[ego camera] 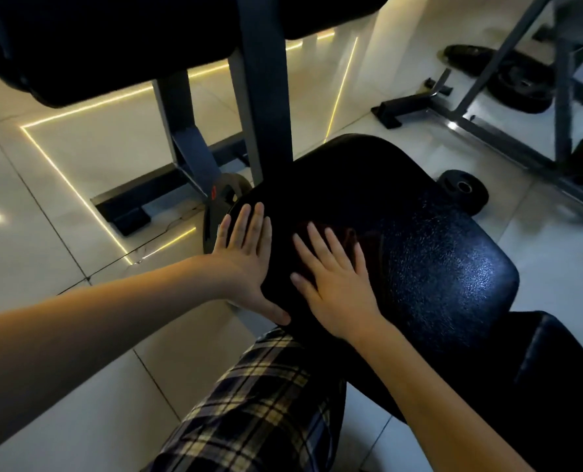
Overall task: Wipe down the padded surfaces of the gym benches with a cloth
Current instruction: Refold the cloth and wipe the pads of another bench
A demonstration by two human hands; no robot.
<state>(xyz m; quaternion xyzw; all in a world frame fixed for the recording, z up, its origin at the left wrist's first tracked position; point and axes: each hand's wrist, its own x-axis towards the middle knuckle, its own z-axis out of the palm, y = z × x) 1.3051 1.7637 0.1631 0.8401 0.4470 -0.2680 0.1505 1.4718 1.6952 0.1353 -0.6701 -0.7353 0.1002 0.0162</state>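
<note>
A black padded bench seat [429,240] fills the middle of the view, its grained surface shining at the right. My right hand [334,284] lies flat with straight, spread fingers on a dark reddish cloth [348,236] spread on the pad. My left hand [245,257] rests flat on the pad's left edge, fingers straight, thumb along the near rim. A second black pad [79,46] hangs above at the top left on a grey steel post [266,107].
Grey frame legs and feet [181,185] stand on the glossy white tile floor at the left. A weight plate [465,190] lies right of the bench, more plates [525,86] farther back by another steel frame [487,131]. My plaid-clad leg [259,403] is below.
</note>
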